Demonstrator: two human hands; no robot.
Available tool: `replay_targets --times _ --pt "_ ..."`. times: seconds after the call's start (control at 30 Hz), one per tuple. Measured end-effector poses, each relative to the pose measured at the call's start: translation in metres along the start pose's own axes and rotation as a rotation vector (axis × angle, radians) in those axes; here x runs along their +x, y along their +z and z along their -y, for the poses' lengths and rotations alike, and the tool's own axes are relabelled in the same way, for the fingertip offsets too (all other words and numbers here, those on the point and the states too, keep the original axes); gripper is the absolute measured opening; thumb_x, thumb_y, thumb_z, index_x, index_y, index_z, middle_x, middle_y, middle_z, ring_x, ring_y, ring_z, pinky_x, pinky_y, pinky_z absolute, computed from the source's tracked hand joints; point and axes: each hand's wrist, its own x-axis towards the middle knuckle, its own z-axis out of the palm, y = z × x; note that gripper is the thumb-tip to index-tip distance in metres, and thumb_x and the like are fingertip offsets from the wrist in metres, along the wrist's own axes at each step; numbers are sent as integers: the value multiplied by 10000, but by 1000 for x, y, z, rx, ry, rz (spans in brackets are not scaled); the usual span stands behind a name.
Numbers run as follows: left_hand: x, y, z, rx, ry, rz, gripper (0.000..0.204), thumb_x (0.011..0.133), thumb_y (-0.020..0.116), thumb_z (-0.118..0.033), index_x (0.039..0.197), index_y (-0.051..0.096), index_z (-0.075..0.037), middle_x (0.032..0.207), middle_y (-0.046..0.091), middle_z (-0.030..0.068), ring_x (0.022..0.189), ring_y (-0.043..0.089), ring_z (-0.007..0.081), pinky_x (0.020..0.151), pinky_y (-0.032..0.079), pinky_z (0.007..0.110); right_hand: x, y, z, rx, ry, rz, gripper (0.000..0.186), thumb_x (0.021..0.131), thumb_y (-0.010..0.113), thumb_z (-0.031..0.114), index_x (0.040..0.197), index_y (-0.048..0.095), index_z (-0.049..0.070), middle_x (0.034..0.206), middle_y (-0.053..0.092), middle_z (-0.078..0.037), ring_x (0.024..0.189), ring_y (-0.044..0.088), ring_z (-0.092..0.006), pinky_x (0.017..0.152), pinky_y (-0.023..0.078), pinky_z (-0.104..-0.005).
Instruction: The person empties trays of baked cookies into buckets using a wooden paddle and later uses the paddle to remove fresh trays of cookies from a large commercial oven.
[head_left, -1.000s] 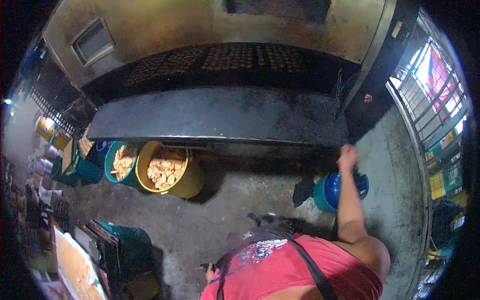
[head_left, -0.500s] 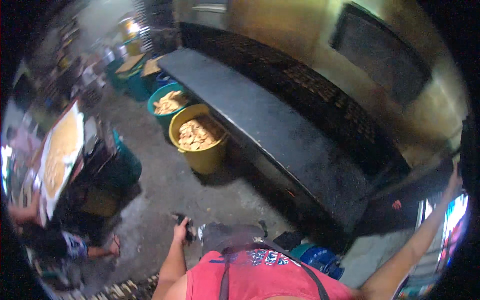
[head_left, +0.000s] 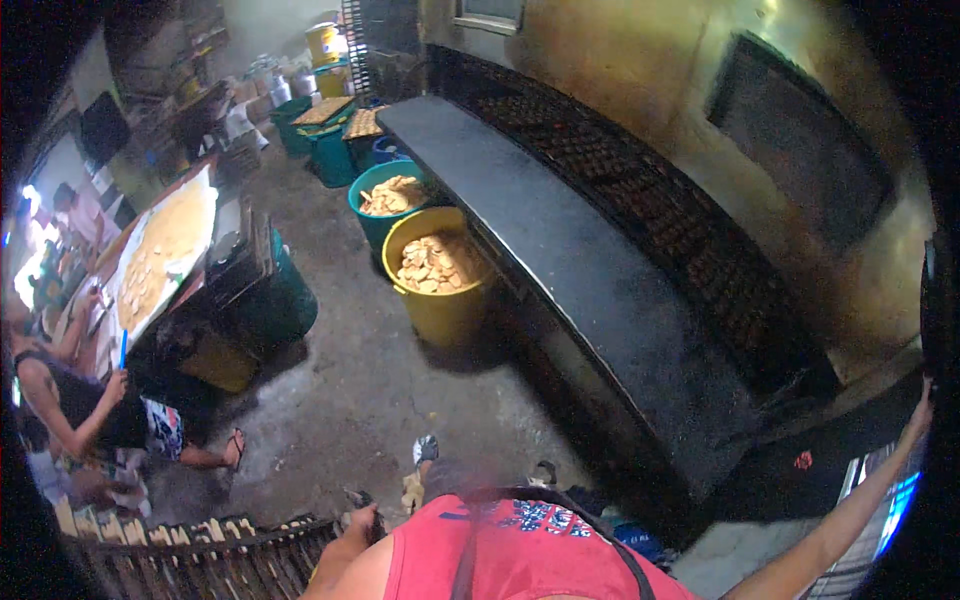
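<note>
Left hand (head_left: 360, 524) low, just left of the red shirt; fingers look curled round a small dark object (head_left: 356, 497), which pokes out past them. Kind of object not readable. Right hand (head_left: 927, 394) at the end of an outstretched arm, far right; cannot tell whether its fingers are spread or pressed together, or what they touch.

Left of the left hand: slatted rack (head_left: 205, 560) with pale ends along its top. Ahead of it: yellow tub (head_left: 440, 314) with pale flat pieces (head_left: 432, 265) inside; just beyond, a green tub (head_left: 370, 224), similarly filled. Farther left and ahead: tilted-looking tabletop (head_left: 207, 222), white-covered, tan layer spread on top; a co-worker (head_left: 75, 395) beside it grips a blue stick (head_left: 123, 349).

Between the hands, ahead: long dark ledge (head_left: 560, 240); behind it, a dark bed (head_left: 640, 190) bearing rows of small pieces.
</note>
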Motion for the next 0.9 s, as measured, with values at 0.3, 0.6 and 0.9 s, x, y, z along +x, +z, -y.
replay_targets --times 0.3,0.6,0.9 --pt "2 89 -79 97 161 201 645 749 642 -416 1117 535 103 1017 610 188 864 605 285 764 467 399 -11 -21 31 45 -23 -39 455 816 560 238 1235 467 88 1169 477 -119 958 475 -192 798 427 -353" --pt "-82 142 -152 331 390 343 570 760 650 -373 1128 536 46 1041 599 181 902 594 282 766 467 390 -17 -35 64 75 -55 -46 495 801 564 248 1257 442 101 1209 441 -127 1022 446 -208 847 409 -372" --pt "57 61 -3 115 89 168 404 792 637 -316 956 600 51 791 624 98 649 587 235 619 466 381 -27 -9 66 136 -47 -22 536 786 568 258 1279 417 114 1249 405 -134 1086 417 -224 896 390 -391"
